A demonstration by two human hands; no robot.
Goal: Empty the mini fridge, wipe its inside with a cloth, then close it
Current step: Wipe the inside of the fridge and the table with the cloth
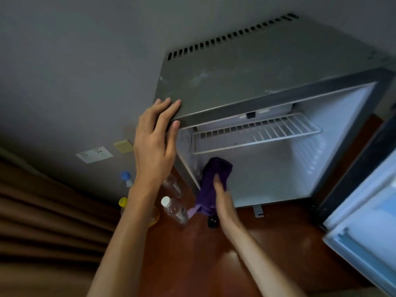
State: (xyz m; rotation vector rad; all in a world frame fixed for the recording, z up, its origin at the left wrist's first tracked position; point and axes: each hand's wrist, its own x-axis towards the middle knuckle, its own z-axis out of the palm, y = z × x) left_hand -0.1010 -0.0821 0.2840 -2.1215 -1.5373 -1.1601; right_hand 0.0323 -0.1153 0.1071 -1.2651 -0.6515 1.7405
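Note:
The grey mini fridge (246, 78) stands open, its white inside bare except for a wire shelf (257, 131) near the top. Its door (364, 221) hangs open at the right. My left hand (154, 142) rests with spread fingers on the fridge's top left front corner. My right hand (222, 200) holds a purple cloth (212, 179) against the lower left inner wall of the fridge.
Several plastic bottles (174, 209) stand on the reddish-brown floor (267, 243) left of the fridge, one with a blue cap (126, 176) and one with a yellow cap (123, 202). A small black object (212, 221) lies near my right wrist. Brown curtains (42, 211) hang at the left.

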